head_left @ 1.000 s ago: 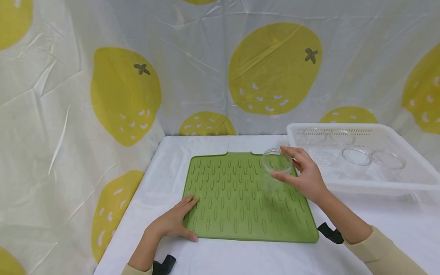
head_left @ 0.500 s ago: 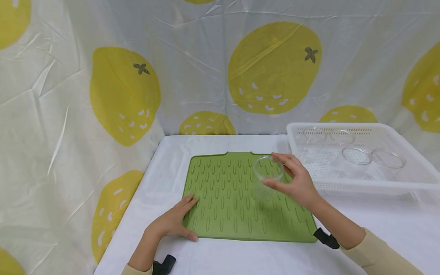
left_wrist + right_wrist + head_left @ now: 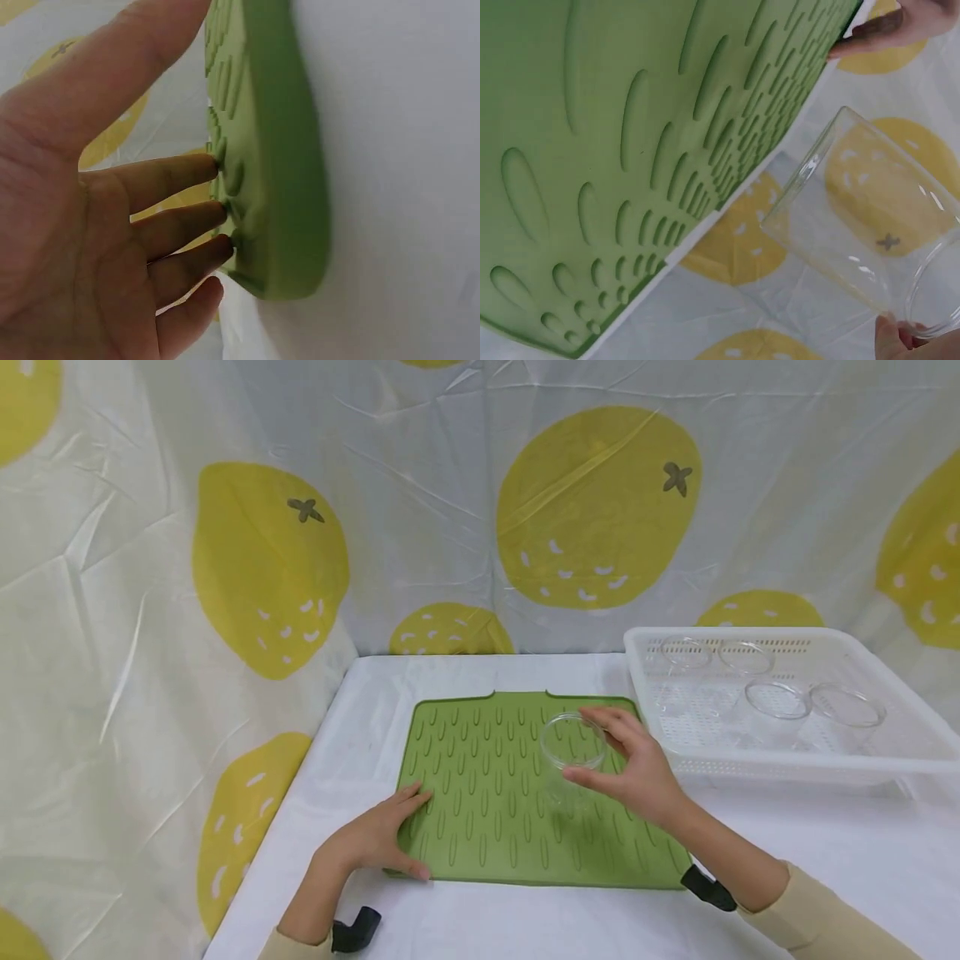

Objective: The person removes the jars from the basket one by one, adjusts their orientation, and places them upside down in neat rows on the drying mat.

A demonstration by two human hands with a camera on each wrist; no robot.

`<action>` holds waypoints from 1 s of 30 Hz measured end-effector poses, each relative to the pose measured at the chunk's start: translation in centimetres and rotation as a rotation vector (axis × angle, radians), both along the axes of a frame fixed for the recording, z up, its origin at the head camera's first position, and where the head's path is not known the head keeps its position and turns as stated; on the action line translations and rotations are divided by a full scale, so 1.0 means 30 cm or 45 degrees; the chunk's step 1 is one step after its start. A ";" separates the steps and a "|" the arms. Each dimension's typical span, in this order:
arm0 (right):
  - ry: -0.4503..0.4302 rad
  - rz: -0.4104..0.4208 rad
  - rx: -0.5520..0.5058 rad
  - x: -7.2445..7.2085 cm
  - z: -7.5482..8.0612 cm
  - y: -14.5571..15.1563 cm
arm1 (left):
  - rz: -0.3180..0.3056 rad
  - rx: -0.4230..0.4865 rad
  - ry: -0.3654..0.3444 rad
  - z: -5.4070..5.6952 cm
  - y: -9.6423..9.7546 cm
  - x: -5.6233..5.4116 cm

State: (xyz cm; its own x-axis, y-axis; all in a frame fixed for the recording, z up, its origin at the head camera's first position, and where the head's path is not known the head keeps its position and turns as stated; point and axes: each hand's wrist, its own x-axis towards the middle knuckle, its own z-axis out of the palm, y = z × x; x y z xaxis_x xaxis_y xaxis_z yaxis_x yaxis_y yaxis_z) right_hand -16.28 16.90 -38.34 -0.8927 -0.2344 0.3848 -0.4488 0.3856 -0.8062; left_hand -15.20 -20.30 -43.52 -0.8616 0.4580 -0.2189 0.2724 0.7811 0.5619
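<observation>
A clear glass (image 3: pixel 567 758) is held by my right hand (image 3: pixel 633 768), thumb and fingers on opposite sides near its rim. The glass stands upright over the right-hand part of a green ridged mat (image 3: pixel 480 793). In the right wrist view the glass (image 3: pixel 862 217) shows a gap between its base and the mat (image 3: pixel 652 172). At the mat's left edge rests my left hand (image 3: pixel 371 835), fingers spread. The left wrist view shows this hand (image 3: pixel 112 217) with straight fingers, several fingertips touching the mat's top (image 3: pixel 247 150).
A white perforated basket (image 3: pixel 787 762) stands right of the mat. Several clear glasses sit inside, among them a front one (image 3: pixel 777 702) and a back one (image 3: pixel 686 653). White cloth (image 3: pixel 517 914) covers the table, and a lemon-print curtain (image 3: pixel 420 510) hangs behind and at the left.
My right hand has carried the glass left and nearer to me, from the mat's right edge further over the mat. My left hand has stayed almost still.
</observation>
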 end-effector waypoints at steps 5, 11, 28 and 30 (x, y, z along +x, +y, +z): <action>-0.016 0.013 -0.008 0.011 0.002 -0.007 | -0.001 -0.025 0.021 0.052 0.029 -0.030; -0.010 0.018 -0.006 0.026 0.001 -0.014 | -0.138 0.031 0.059 0.109 0.107 -0.059; 0.017 0.035 0.024 0.054 -0.007 -0.034 | -0.359 0.310 0.304 0.207 0.323 -0.128; 0.027 0.037 0.026 0.057 -0.008 -0.037 | -0.372 0.370 0.312 0.209 0.344 -0.132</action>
State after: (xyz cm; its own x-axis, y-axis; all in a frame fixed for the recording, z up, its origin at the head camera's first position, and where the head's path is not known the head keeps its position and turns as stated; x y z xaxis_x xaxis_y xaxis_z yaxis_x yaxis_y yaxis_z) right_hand -14.58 15.78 -38.57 -0.8769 -0.2684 0.3986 -0.4772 0.3882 -0.7884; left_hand -19.16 -9.98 -37.25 -0.6981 0.7006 0.1476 0.6086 0.4720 0.6378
